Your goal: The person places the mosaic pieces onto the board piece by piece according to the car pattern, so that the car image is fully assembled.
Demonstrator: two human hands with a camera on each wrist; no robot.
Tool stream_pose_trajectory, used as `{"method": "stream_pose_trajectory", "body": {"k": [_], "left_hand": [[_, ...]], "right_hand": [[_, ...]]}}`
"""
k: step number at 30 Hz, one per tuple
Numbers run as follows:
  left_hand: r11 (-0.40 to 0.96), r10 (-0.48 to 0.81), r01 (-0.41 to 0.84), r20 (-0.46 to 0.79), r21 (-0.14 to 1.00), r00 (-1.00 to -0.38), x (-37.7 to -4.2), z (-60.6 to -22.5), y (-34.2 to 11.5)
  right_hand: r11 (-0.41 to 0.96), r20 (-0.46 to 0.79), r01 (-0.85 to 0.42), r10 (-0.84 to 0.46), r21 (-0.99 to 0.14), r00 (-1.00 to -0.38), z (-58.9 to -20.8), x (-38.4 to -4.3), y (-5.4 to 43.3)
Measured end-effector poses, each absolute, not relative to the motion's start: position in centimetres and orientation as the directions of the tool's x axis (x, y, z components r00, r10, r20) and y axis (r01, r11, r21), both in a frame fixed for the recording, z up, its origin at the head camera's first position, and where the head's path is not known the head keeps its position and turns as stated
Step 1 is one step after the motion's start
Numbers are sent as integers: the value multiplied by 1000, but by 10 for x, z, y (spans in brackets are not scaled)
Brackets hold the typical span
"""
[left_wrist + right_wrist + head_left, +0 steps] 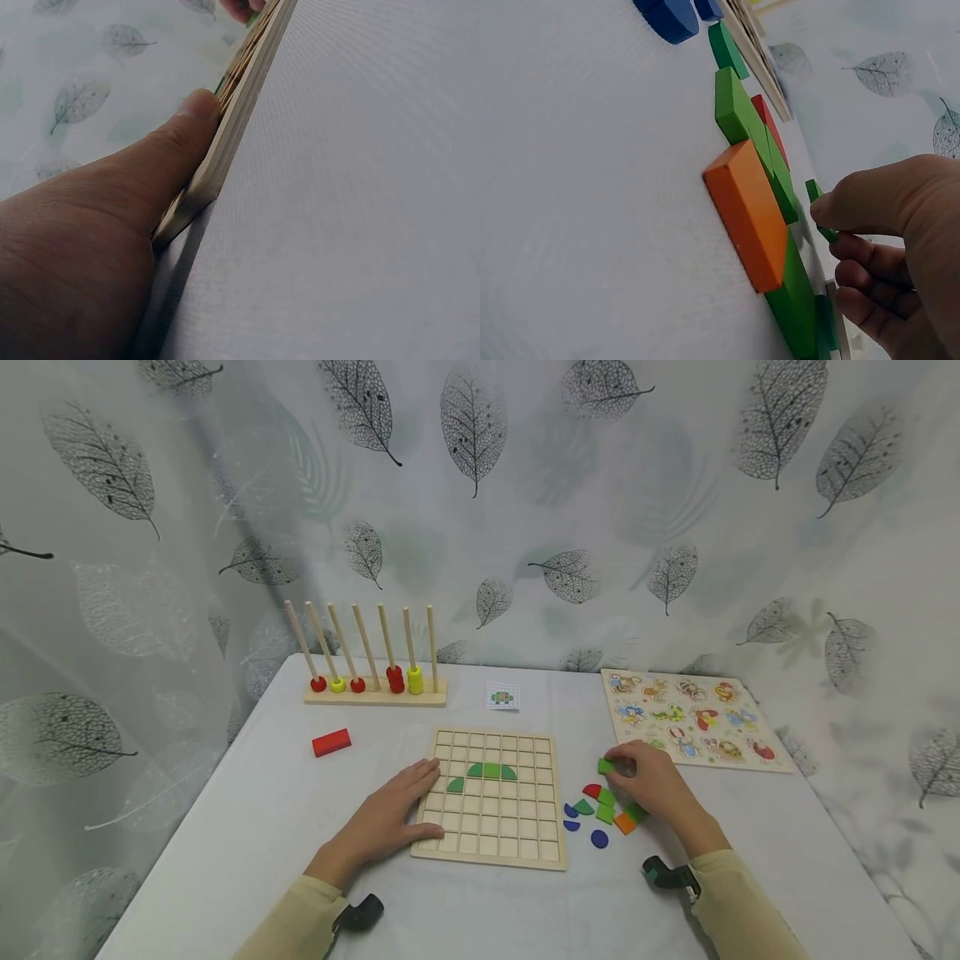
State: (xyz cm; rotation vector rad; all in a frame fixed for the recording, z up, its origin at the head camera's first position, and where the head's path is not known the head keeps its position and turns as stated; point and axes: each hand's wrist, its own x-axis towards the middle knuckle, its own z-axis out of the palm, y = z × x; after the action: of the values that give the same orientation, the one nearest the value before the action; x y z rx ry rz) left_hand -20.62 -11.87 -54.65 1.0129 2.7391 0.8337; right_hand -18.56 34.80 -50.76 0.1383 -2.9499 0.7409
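A wooden grid board point(487, 846) lies on the table with several green pieces set in its upper cells, among them a light green square point(492, 770) between two curved pieces. My left hand point(390, 814) rests at the board's left edge, fingers along the side and thumb near the lower corner. In the left wrist view the thumb lies along the board's rim point(241, 120). Right of the board, my right hand point(654, 783) pinches a small green square tile point(814, 190) between thumb and fingertips, above the loose pieces.
Loose pieces lie by the board: a red one point(592, 791), an orange square point(625, 823), a blue disc point(599, 839) and several green ones. Behind are a pattern card point(502, 696), a peg counter point(375, 697) and an insect puzzle point(697, 718). A red block point(332, 742) lies left.
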Motion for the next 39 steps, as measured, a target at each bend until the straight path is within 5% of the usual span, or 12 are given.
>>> {"method": "stream_pose_trajectory", "body": {"k": [39], "left_hand": [[647, 622, 558, 64, 520, -780, -206, -545, -118]], "right_hand": [[849, 266, -306, -205, -431, -942, -475, -184, 304]]}}
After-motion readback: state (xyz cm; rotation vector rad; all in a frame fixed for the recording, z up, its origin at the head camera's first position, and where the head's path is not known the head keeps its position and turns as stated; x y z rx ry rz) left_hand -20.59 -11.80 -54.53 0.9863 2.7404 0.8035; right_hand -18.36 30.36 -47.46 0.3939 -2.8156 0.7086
